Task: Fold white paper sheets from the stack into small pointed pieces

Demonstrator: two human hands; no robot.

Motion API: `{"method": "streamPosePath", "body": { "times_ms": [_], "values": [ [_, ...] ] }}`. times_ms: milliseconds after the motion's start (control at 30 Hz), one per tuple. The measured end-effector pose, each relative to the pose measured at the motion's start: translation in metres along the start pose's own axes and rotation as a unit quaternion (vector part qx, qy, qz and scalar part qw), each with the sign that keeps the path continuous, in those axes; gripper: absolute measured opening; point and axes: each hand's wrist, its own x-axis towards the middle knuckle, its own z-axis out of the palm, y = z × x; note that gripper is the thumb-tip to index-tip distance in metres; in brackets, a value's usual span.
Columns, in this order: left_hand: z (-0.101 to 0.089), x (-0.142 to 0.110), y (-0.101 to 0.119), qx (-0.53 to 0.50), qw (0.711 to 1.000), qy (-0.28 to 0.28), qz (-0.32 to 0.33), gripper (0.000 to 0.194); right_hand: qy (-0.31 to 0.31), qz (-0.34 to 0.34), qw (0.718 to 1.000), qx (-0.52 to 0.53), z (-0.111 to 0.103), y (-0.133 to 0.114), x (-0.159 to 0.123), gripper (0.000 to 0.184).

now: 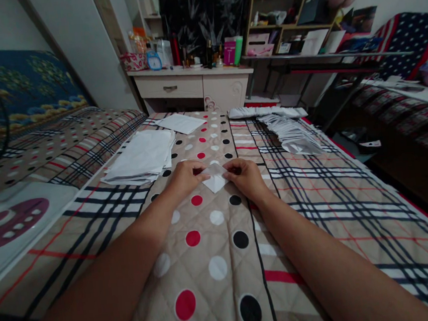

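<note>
Between my hands, a small folded piece of white paper point(216, 179) lies over the patterned bedspread, one corner pointing toward me. My left hand point(186, 177) pinches its left corner between thumb and fingers. On the opposite side, my right hand point(246, 175) pinches the right corner the same way. A stack of white paper sheets point(138, 155) sits left of my left hand, with a separate white sheet point(182, 123) behind it. Beyond my right hand, many small folded white papers point(289, 135) lie fanned in a row, and another long row of folded papers point(266, 111) runs behind them.
The quilted bedspread point(214, 241) has dots and plaid stripes. A white plastic bag with a purple print point(15, 220) lies at the left edge. Behind the bed stand a white dresser point(187, 85) and shelves point(280, 25). A metal-legged table point(325, 56) stands at the right.
</note>
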Motion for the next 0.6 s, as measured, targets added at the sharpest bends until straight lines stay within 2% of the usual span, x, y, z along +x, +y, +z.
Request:
{"method": "streamPosePath", "body": {
  "times_ms": [200,333,600],
  "values": [
    [-0.014,0.0,-0.003,-0.065,0.996,-0.057,-0.034,0.013,-0.029,-0.022,0.999,-0.03,-0.002,-0.005,-0.002,0.02],
    [-0.016,0.0,-0.007,-0.045,0.996,-0.074,-0.008,0.01,-0.03,-0.054,0.996,-0.067,-0.002,-0.008,-0.004,0.025],
    [-0.018,0.0,-0.008,0.009,0.995,-0.087,0.053,0.017,-0.053,-0.13,0.983,-0.12,-0.002,-0.009,-0.006,0.032]
  ]
}}
